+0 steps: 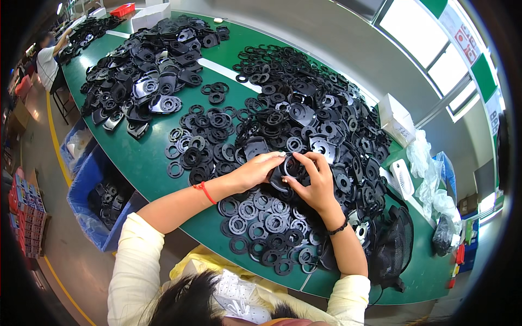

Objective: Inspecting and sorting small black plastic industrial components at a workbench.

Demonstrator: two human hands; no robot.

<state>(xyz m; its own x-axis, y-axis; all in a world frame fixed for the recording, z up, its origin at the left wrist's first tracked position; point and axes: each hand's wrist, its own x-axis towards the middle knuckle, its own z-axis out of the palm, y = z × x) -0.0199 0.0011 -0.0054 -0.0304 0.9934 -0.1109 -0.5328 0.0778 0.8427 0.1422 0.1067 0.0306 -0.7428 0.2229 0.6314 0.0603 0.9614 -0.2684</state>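
Observation:
Over the near edge of a heap of parts, my left hand (259,170) grips a black plastic plate (277,178) by its left side. My right hand (316,183) is closed on a dark flat ring (286,167), with its thumb and forefinger on the rim. The ring lies against the plate's face; whether it sits fully in the plate's opening, I cannot tell. Just below both hands are loose grey and black rings (276,223). Beyond them rises a big mixed heap of black plates and rings (302,114).
Another heap of black plates (147,76) covers the far left of the green table (157,179). A black mesh bag (392,244), a white handheld device (402,179) and a white box (396,119) are at right. Blue lined bins (98,217) stand left; a person (48,65) works beyond.

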